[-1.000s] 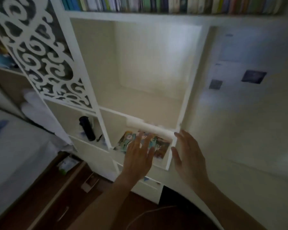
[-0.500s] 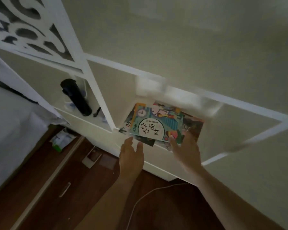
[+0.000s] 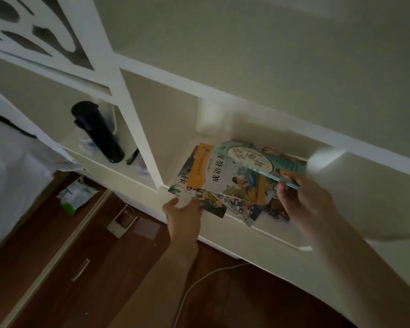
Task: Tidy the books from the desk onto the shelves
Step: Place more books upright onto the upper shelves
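Head view: right hand [image 3: 305,204] pinches the teal book [image 3: 265,162], left hand [image 3: 184,214] grips the bottom book [image 3: 187,185]; next, probably square the stack.

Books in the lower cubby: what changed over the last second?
The right hand took hold of the teal book and lifted its near edge, uncovering the orange-bordered book. The left hand moved to the pile's front left corner and gripped the bottom book. The black flask stayed put.
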Action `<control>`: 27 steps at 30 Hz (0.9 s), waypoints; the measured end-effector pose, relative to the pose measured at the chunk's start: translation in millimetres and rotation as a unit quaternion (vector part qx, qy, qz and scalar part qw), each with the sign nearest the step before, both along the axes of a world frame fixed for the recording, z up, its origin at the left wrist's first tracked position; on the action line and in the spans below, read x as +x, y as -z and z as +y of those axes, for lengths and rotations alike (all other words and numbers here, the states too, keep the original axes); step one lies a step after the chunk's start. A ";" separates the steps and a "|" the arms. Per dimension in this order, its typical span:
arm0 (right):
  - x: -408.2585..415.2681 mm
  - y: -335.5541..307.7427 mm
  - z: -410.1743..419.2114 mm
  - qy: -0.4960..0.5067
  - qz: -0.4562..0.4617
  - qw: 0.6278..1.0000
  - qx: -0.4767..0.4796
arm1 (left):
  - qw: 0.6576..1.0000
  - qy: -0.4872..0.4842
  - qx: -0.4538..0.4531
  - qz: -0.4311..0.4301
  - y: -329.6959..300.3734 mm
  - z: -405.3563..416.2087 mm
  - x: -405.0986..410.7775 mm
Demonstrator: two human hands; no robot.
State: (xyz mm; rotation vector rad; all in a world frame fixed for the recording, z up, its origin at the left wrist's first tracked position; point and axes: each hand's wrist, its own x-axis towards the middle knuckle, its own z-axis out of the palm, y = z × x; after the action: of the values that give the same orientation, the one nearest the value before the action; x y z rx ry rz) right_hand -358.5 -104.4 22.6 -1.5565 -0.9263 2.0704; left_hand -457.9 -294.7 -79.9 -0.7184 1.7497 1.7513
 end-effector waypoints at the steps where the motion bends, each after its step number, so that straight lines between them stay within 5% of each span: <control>1: 1.7 -2.4 -1.0 -0.002 0.005 1.000 -0.008 | 0.999 -0.031 0.015 -0.020 3.0 2.6 -4.6; 5: 3.9 -0.1 -4.3 0.023 -0.009 0.999 -0.032 | 0.998 -0.049 0.006 -0.023 4.2 12.9 -12.0; 11: -11.4 20.2 -12.7 -0.093 -0.107 0.988 0.068 | 0.999 -0.021 -0.029 0.033 2.9 14.8 -1.2; 18: -34.8 57.2 -14.6 -0.193 -0.279 0.912 0.231 | 0.997 0.031 -0.035 0.056 2.3 3.8 17.3; 22: -35.8 52.1 -9.3 -0.175 -0.245 0.941 0.158 | 0.997 0.051 0.007 0.058 -8.3 0.8 19.7; 27: -16.8 33.6 -18.4 -0.081 -0.069 0.994 -0.011 | 0.995 0.062 0.063 0.040 -14.7 -12.9 28.9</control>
State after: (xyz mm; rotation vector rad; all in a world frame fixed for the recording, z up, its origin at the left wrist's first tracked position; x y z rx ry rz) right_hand -375.3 -122.8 -11.0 -1.7045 -1.1163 2.1084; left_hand -429.0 -307.6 -65.2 -0.4818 1.6800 1.8091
